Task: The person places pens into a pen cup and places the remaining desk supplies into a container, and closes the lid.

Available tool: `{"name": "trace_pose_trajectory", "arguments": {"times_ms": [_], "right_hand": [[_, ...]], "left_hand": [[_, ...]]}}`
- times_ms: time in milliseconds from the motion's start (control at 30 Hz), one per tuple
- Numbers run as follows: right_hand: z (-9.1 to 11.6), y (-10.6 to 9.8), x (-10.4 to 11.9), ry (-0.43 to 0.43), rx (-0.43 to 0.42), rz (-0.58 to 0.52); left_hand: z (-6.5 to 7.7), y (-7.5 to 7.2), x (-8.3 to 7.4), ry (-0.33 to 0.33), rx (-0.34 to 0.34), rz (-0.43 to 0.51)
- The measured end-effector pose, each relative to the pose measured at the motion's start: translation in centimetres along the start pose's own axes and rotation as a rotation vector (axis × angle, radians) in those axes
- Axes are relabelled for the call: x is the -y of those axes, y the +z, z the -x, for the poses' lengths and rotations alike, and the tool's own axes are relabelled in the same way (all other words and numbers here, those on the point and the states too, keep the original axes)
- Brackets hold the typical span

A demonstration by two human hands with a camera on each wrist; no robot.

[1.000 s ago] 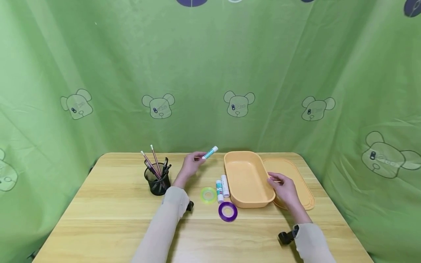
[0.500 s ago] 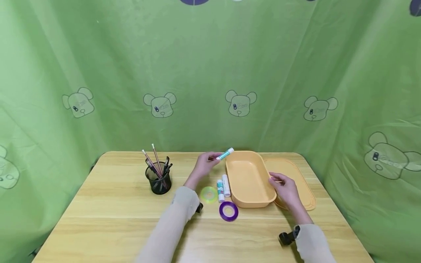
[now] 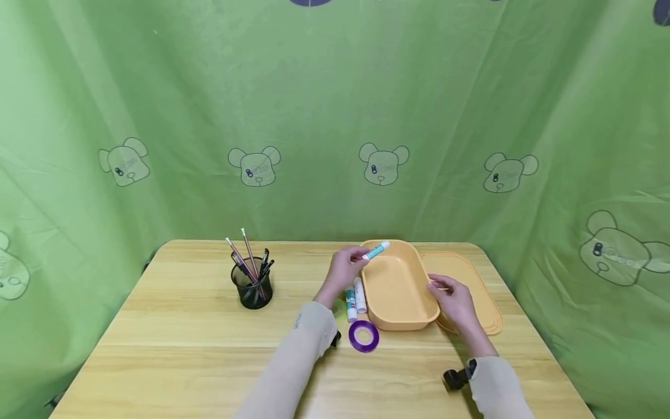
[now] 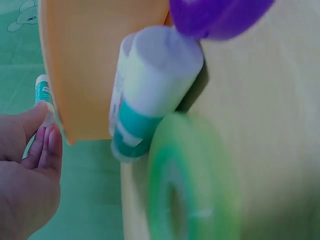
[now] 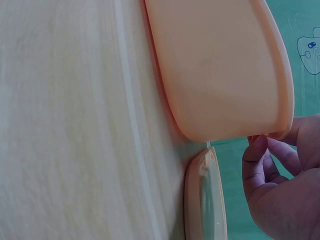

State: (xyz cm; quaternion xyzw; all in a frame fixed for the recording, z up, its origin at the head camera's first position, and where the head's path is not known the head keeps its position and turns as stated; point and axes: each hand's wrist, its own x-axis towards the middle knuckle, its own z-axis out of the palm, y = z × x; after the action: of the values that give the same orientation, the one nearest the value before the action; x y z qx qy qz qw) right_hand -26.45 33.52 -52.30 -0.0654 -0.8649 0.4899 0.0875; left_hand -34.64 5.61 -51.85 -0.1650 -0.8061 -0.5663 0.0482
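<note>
My left hand (image 3: 345, 269) pinches a glue stick (image 3: 377, 250), white with a teal label, over the back left of an orange plastic box (image 3: 400, 291). In the left wrist view the thumb and fingers hold the stick (image 4: 44, 92) by one end, beside the box wall. My right hand (image 3: 454, 299) grips the box's right rim, thumb and fingers at the edge, as the right wrist view also shows. Two more glue sticks (image 3: 351, 305) lie just left of the box. A purple tape roll (image 3: 363, 336) lies in front of them. The green tape roll (image 3: 339, 309) is partly hidden by my left arm.
An orange lid (image 3: 478, 291) lies flat on the wooden table (image 3: 183, 349), right of the box and partly under its edge. A black mesh pen cup (image 3: 253, 288) with pencils and pens stands at the left. Green curtain (image 3: 314, 116) surrounds the table's back and sides.
My left hand has carried the glue stick rightward, from beside the box to over its back left corner. The right hand has stayed at the rim.
</note>
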Motion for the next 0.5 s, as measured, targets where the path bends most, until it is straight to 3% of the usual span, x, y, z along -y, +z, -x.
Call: {"name": "trace_pose_trajectory", "arguments": {"times_ms": [200, 500], "right_hand": [[0.02, -0.14, 0.11, -0.014, 0.003, 0.007], [-0.12, 0.06, -0.07, -0.009, 0.003, 0.003]], "left_hand": [[0.15, 0.52, 0.01, -0.007, -0.022, -0.034], [0.10, 0.70, 0.30, 0.077, -0.026, -0.240]]}}
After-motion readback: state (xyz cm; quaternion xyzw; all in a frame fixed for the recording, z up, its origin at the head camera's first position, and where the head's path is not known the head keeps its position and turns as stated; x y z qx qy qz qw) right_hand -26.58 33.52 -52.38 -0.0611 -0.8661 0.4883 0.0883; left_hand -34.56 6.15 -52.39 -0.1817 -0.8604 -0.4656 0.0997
